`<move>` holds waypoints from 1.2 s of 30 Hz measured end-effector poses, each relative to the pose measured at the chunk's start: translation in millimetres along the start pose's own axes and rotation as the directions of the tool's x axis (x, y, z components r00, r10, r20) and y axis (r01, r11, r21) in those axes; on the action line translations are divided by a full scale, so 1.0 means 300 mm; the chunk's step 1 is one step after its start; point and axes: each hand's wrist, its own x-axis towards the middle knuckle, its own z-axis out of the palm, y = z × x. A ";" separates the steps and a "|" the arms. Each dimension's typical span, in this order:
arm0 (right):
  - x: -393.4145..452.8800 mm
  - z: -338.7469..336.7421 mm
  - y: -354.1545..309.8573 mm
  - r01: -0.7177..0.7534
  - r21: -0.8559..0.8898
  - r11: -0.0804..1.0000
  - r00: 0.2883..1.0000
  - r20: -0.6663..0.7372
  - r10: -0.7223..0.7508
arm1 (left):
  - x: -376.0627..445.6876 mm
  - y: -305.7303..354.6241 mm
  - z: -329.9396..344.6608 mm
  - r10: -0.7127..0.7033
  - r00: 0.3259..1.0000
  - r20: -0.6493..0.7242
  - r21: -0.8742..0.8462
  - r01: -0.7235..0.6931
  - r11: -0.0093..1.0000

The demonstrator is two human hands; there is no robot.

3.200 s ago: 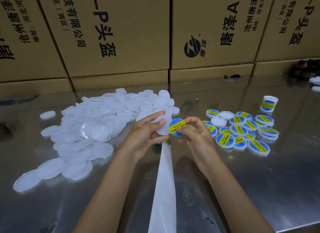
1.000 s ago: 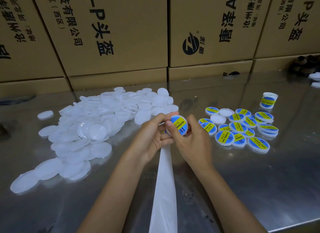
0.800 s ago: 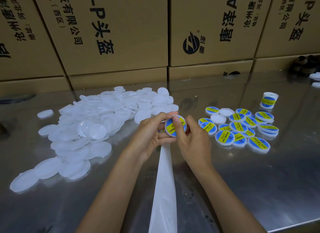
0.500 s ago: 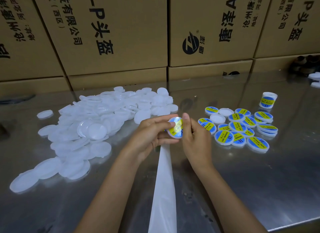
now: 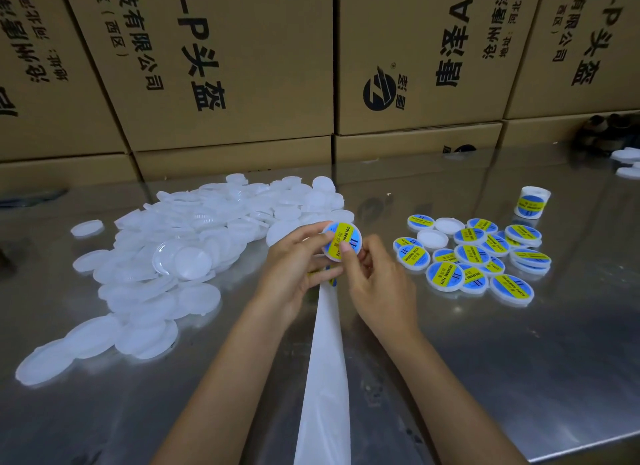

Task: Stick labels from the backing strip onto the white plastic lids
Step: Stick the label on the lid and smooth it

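Both hands meet above the shiny steel table [image 5: 519,378]: the left hand [image 5: 294,274] curls its fingers round a round white plastic lid [image 5: 341,239] bearing a blue-and-yellow label, also pinching the long white backing strip [image 5: 327,360] that trails toward the viewer, while the right hand [image 5: 377,284] presses a fingertip on the label's face. Farther left lies a heap of unlabelled white lids [image 5: 180,253], to the right a cluster of labelled lids [image 5: 478,260], and behind stand brown cardboard boxes [image 5: 221,66].
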 end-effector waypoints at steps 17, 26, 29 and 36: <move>0.009 0.002 -0.012 -0.109 0.364 0.925 0.992 0.098 0.078 | -0.023 0.022 0.001 0.179 0.982 -0.065 0.196 -0.164 0.967; 0.005 -0.004 -0.010 -0.049 0.259 0.965 0.999 0.015 0.047 | -0.014 0.011 -0.002 0.177 0.984 -0.033 0.175 -0.168 0.970; 0.016 -0.011 -0.004 -0.071 0.269 0.961 0.996 -0.036 0.084 | -0.015 0.010 -0.011 0.137 0.988 0.075 0.211 -0.150 0.966; 0.022 -0.015 -0.005 -0.058 0.353 0.934 0.998 -0.001 0.062 | -0.024 -0.002 0.006 0.137 0.970 0.201 0.274 -0.190 0.943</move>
